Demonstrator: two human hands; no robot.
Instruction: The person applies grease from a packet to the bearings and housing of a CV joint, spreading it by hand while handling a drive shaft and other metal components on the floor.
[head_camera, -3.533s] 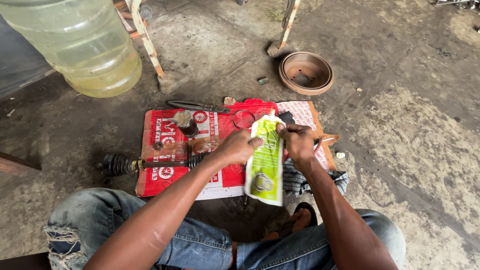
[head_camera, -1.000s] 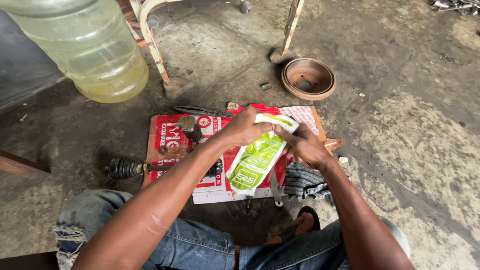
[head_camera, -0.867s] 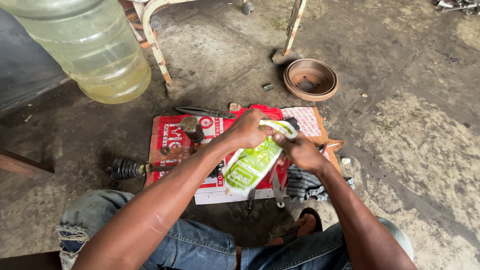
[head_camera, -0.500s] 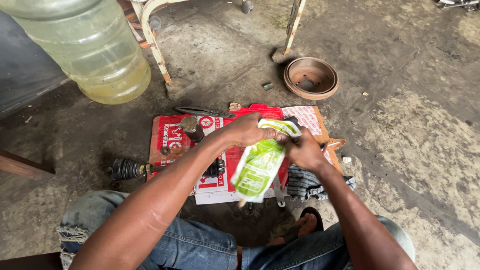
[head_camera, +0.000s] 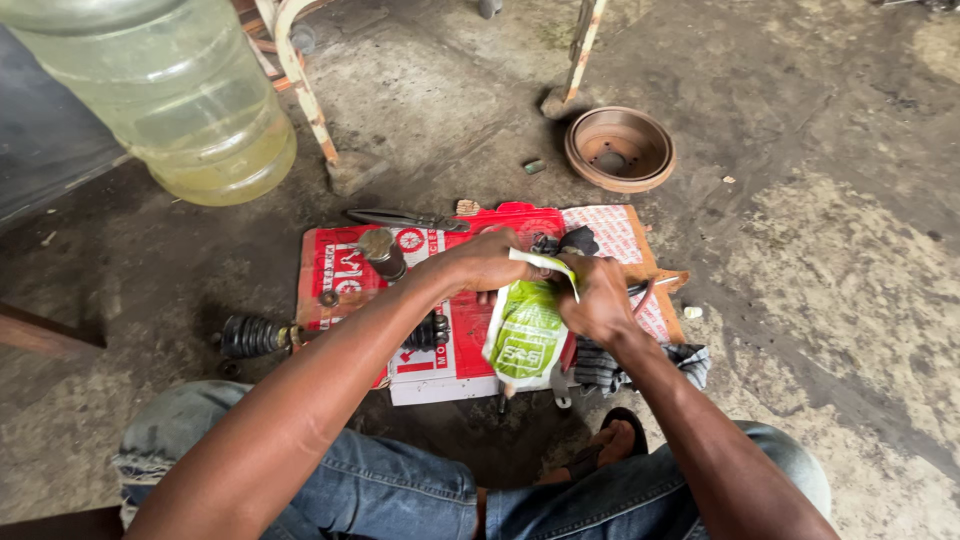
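Swung from its earlier slant, green pouch (head_camera: 525, 335) hangs upright, top gripped by both hands.

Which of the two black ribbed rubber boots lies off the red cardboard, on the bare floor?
The left boot, beside the cardboard's left edge; the other boot lies on it.

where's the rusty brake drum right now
In the head view the brake drum lies on the concrete floor at upper right, beyond the red cardboard and near the foot of a pale metal leg.

Pouch (head_camera: 526, 335) top hidden by hands; big water bottle (head_camera: 170, 95) cut off at top edge
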